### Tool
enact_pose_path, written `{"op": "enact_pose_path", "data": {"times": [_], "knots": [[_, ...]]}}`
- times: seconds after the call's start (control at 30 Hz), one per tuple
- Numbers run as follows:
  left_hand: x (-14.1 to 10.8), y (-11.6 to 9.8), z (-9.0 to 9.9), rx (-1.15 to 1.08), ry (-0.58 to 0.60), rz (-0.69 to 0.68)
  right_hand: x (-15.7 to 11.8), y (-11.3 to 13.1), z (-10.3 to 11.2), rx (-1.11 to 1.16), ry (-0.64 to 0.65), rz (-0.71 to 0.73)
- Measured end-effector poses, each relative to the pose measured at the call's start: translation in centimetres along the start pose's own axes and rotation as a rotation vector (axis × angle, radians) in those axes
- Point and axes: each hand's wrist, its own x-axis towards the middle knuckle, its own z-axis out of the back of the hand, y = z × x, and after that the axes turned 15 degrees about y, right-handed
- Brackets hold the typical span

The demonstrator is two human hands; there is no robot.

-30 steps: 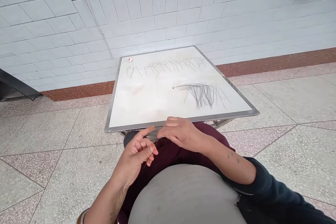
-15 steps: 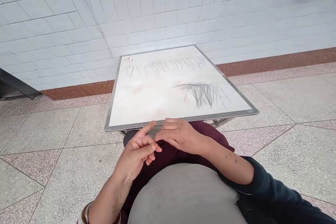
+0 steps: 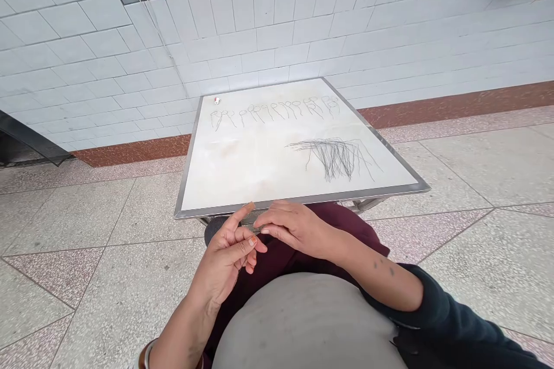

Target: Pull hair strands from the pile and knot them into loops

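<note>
Loose strands: dark, thin, in an overlapping bundle on the right part of the table; the fanned ends probably allow single strands to be picked out.
Looped strands: in a row across the far part, beyond the bundle; the spacing probably limits tangling.
Left hand: before the near edge; thumb bent toward the fingers, index finger extended, presumably out of the way of the thumb. Whether a strand is gripped cannot be told.
Fingertip covering: tan, on the left index finger; probably protective.
Right hand: palm down, fingers bent, tips just beside the left fingers, a position suited to fine two-handed work. Grip on any strand cannot be confirmed.
Small white-and-red item: at the far left corner, apart from both strand groups.
Wall: white tile, behind the table's far edge.
</note>
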Motion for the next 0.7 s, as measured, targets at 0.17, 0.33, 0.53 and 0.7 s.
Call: {"op": "enact_pose_path", "data": {"times": [0.17, 0.33, 0.53, 0.7], "knots": [[-0.4, -0.6, 0.2, -0.052, -0.014, 0.016, -0.1, 0.4, 0.3, 0.194, 0.007, -0.098], [-0.6, -0.7, 0.2, -0.051, -0.015, 0.021, 0.4, 0.7, -0.1, 0.185, 0.01, -0.096], [-0.2, -0.4, 0.0, 0.067, -0.063, -0.04, 0.7, 1.0, -0.6, 0.195, -0.026, -0.111], [-0.2, -0.7, 0.2, 0.179, -0.08, -0.067, 0.9, 1.0, -0.6, 0.243, -0.058, -0.158]]}}
